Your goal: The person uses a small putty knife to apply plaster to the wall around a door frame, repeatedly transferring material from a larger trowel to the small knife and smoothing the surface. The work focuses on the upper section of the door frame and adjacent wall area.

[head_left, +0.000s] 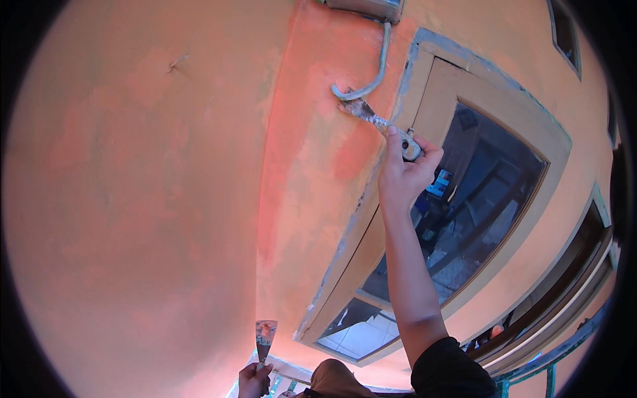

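My right hand [410, 162] reaches up and grips the handle of a putty knife [371, 116]. Its paint-stained blade lies at the orange wall [312, 172], beside the lower bend of a grey pipe [381, 66]; whether blade and pipe touch, I cannot tell. Low in the view, my left hand [255, 380] is closed around a second putty knife [265, 335]. That one points upward, with reddish and dark smears on its blade, apart from the wall corner as far as I can see.
A tan door frame with glass panes [491, 159] stands right of the pipe, edged in grey. A metal box [368, 8] sits above the pipe. A bent wire [178, 63] sticks out of the left wall. Green railings [531, 371] run along the lower right.
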`<action>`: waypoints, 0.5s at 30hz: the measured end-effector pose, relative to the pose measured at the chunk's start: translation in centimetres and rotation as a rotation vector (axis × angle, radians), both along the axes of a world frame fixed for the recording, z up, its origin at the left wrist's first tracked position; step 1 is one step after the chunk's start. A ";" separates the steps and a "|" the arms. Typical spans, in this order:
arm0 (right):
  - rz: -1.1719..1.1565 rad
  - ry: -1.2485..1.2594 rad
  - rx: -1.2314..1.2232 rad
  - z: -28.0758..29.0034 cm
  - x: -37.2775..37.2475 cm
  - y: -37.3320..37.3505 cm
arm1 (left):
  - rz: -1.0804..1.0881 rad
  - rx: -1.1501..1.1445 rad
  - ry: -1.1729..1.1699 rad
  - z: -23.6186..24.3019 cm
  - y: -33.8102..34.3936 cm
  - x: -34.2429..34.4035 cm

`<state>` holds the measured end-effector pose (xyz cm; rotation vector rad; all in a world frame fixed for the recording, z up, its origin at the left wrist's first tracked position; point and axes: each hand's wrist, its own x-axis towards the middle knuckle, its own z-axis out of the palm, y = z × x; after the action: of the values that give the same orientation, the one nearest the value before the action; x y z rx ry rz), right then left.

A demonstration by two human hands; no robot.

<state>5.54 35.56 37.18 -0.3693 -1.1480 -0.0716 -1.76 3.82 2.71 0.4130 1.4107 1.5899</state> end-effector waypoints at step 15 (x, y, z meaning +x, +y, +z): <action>0.331 -0.347 -0.037 12.6 4.0 -4.0 | 0.093 0.002 -0.062 -3.8 -0.2 0.1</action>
<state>9.52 31.53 49.77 -0.1986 -1.5422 0.1820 -1.62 3.62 -1.05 0.3005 1.3986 1.6652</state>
